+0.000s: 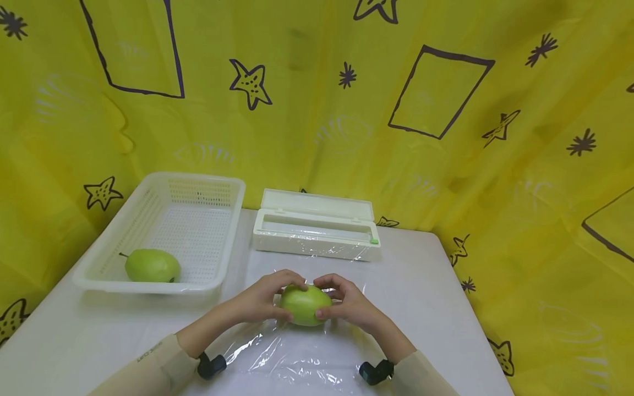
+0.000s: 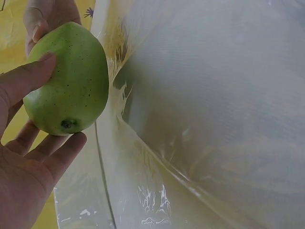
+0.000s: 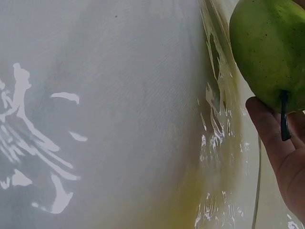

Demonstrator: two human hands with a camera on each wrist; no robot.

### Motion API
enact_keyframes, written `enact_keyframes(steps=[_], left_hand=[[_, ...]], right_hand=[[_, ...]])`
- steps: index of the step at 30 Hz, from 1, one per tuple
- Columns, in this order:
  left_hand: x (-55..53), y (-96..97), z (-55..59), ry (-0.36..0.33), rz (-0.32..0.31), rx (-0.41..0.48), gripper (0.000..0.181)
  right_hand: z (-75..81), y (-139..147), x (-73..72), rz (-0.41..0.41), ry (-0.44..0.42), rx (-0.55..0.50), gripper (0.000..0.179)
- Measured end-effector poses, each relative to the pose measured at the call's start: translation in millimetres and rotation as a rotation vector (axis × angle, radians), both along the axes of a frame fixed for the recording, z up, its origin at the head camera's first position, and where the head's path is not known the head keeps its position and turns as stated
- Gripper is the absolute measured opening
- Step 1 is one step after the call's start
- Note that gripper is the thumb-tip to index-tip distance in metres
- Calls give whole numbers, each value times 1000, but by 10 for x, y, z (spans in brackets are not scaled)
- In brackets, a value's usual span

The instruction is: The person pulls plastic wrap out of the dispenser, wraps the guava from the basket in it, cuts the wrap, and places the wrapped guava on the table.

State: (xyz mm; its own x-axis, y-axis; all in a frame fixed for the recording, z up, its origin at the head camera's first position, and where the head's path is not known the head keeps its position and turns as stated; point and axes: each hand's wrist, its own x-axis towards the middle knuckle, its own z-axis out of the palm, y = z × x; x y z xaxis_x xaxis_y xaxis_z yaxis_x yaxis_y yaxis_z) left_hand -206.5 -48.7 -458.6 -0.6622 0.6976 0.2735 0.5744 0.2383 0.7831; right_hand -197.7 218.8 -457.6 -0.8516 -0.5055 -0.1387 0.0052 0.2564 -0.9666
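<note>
A green pear (image 1: 305, 305) is held between both hands over a sheet of clear plastic wrap (image 1: 297, 352) spread on the table. My left hand (image 1: 269, 297) grips the pear's left end, thumb on one side and fingers on the other; the left wrist view shows the dark blossom end of the pear (image 2: 69, 90) there. At the other end, my right hand (image 1: 349, 302) holds the pear, near the dark stem (image 3: 284, 117) seen in the right wrist view. Wrinkled wrap (image 3: 214, 90) lies just beyond the fruit in that view.
At the back left stands a white plastic basket (image 1: 225, 242) with another green pear (image 1: 152, 265) in it. A white wrap dispenser (image 1: 317, 245) with its lid raised sits behind the hands. A yellow patterned curtain (image 1: 307, 137) hangs along the table's far and right edges.
</note>
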Motion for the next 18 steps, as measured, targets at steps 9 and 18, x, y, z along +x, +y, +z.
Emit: enact_keyframes(steps=[9,18], left_hand=[[10,6,-6,16,5,-5,62],[20,11,-2,-3,12,-31,61]], right_hand=[[-1,3,12,1,14,9,67],[-25,3,23,-3,-4,18,65]])
